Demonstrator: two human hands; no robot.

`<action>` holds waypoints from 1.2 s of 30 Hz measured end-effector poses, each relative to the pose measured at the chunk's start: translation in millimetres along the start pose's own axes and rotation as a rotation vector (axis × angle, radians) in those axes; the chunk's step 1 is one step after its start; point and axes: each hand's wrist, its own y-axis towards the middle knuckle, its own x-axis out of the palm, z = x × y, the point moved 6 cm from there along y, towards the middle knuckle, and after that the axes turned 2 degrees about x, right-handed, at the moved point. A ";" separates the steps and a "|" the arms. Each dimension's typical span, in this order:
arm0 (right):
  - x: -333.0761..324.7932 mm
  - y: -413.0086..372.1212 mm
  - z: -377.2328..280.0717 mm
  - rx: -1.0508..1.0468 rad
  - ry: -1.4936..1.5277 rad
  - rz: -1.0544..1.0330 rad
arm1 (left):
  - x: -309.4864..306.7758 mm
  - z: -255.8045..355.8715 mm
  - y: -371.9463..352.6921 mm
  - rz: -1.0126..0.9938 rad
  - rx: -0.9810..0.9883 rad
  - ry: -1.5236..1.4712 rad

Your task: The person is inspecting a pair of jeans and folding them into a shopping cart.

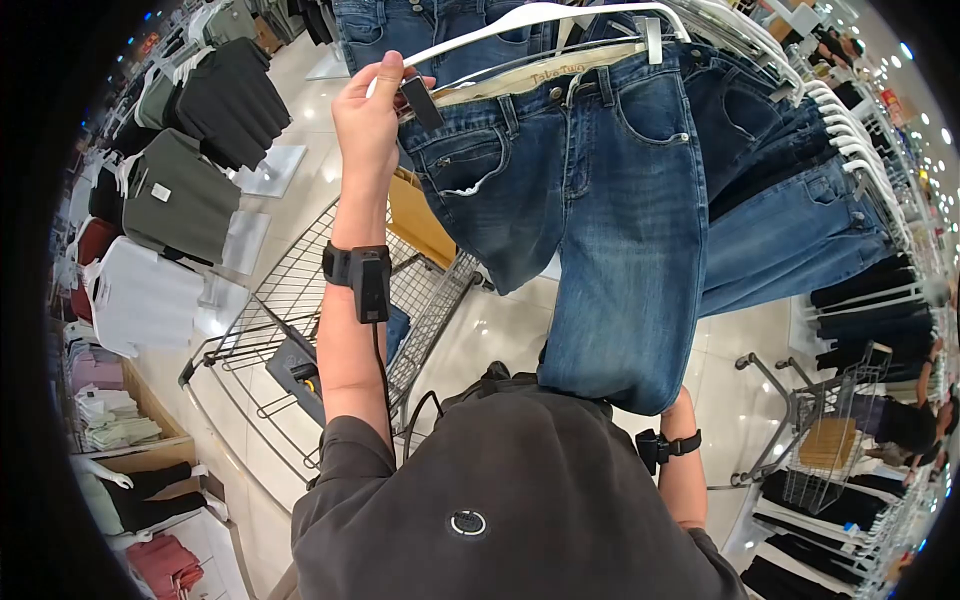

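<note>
From hanger (545,14) to torso (540,490), jeans (625,230) stretch legs-first (waistband (533,97) farthest); left fingers (389,72) pinch hanger, right fingers' state unclear.

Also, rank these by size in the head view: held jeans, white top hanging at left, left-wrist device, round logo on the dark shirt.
Largest to smallest, as they look:
1. Held jeans
2. White top
3. Left-wrist device
4. Round logo
</note>
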 end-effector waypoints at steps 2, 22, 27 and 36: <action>-1.2 -2.7 0.4 -0.006 0.010 0.011 | -1.1 -5.3 -0.6 0.011 -0.006 -0.015; 13.3 -16.0 -20.3 0.001 -0.138 0.147 | -10.6 -34.0 -4.6 0.077 -0.090 0.026; 11.7 -16.8 -17.4 0.022 -0.121 0.113 | -10.9 -39.6 -2.5 0.068 -0.085 0.020; -5.3 -7.1 -12.1 -0.022 -0.155 0.052 | -14.0 -44.3 -2.8 0.068 -0.085 0.007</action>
